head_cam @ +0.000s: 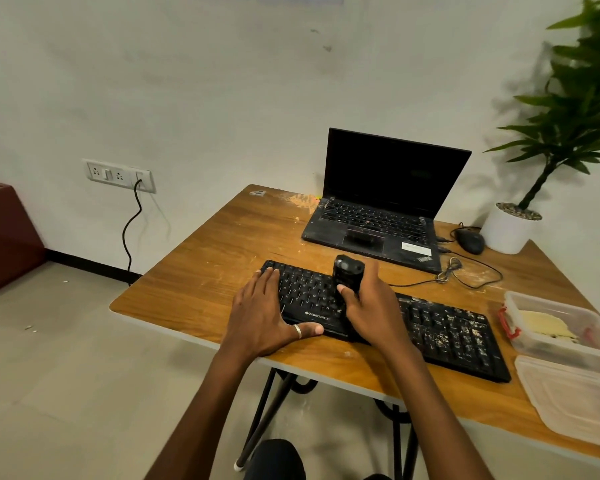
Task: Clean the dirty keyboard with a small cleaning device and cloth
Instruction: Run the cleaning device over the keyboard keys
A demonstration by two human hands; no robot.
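Wooden table against a pale wall, its top scuffed and dusted with pale specks. The black keyboard lies slantwise along the near edge in front of me. Its right half is thick with pale crumbs between the keys, while the left half looks much cleaner.

My left hand lies flat on the keyboard's left end, fingers straight and spread over the keys, the thumb with its ring along the front edge. My right hand is wrapped around the small black cleaning device, thumb pressed on its near face. The device stands nearly upright over the middle of the keyboard, its lower end hidden behind my hand, so I cannot tell whether it touches the keys.

Behind the keyboard sits an open laptop with a dark screen and crumbs on its own keys. A black mouse lies just right of it, beside a potted plant. At the table's right edge stands a clear plastic container with something pale yellow inside, and its lid lies nearer to me. A wall socket holds a black cable.
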